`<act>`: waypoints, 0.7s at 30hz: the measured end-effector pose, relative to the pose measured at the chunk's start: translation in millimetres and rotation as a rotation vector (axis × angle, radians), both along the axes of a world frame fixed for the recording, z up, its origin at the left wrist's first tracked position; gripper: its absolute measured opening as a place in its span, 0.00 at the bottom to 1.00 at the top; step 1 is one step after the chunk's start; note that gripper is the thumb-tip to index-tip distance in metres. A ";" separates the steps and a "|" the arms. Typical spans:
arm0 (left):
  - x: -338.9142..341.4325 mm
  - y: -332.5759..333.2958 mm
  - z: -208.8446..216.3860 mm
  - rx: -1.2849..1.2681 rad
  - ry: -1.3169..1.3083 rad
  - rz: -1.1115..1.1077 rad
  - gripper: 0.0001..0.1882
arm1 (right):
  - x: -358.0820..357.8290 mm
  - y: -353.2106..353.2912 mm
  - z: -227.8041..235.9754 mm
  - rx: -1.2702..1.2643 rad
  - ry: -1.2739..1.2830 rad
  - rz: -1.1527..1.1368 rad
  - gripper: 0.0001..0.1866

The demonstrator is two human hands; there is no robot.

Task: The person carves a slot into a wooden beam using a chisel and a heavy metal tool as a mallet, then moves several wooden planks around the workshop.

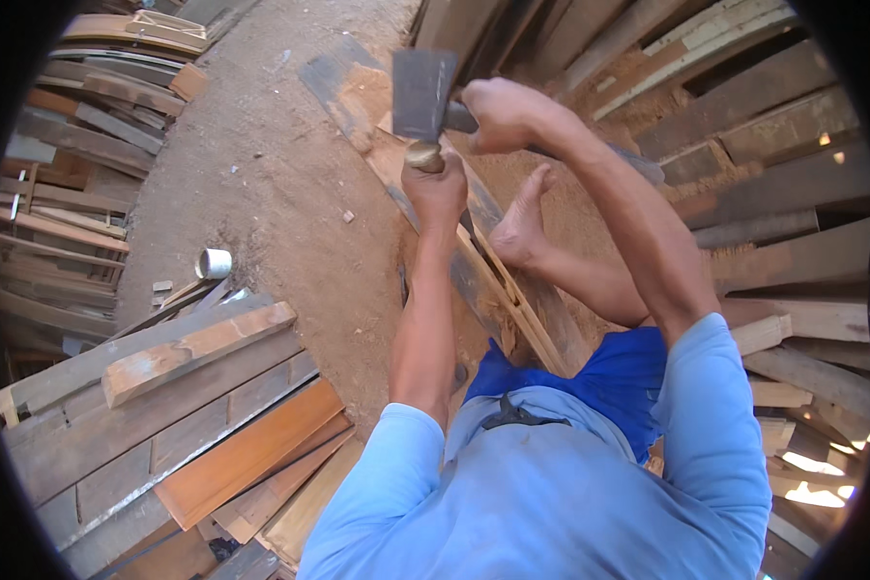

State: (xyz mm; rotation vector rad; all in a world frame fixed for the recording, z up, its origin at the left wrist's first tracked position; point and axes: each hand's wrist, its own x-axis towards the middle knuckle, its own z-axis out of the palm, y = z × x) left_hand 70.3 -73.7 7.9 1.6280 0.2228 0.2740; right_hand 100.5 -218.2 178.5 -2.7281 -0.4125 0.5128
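- Nearest, the person's blue-sleeved arms rise from the lower edge; a bare foot (522, 227) rests on the long plank (483, 280) that runs from near centre away to the far left, pinning it to the sawdust-covered ground (271, 193).
- The left hand (437, 188) has its grip closed around a chisel's wooden handle (423, 156), whose rounded top shows just above the fist; the blade is hidden below.
- The right hand (498, 114), raised just beyond, is clenched on the haft of a hatchet (421, 94), its flat dark head hanging right over the chisel top.
- The hatchet looks heavy and head-weighted, stiff steel; it is best held along the haft. The plank seems rigid, rough and splintery.
- Left and near: stacked offcut boards (193, 406); a small white cup (214, 262) on the ground beyond them.
- Right and far: piled timber (793, 193) crowds close beside the raised elbow.
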 end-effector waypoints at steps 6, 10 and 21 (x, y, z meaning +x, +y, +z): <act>38.8 18.9 -32.2 0.077 0.023 0.173 0.07 | -3.8 6.9 73.5 0.207 -0.270 -0.103 0.22; 18.5 8.1 -31.6 -0.049 -0.083 0.043 0.06 | 21.5 11.2 35.9 0.157 -0.393 -0.221 0.21; 22.0 15.1 -29.0 -0.054 0.258 0.003 0.14 | 10.6 12.0 16.5 0.103 -0.189 -0.113 0.20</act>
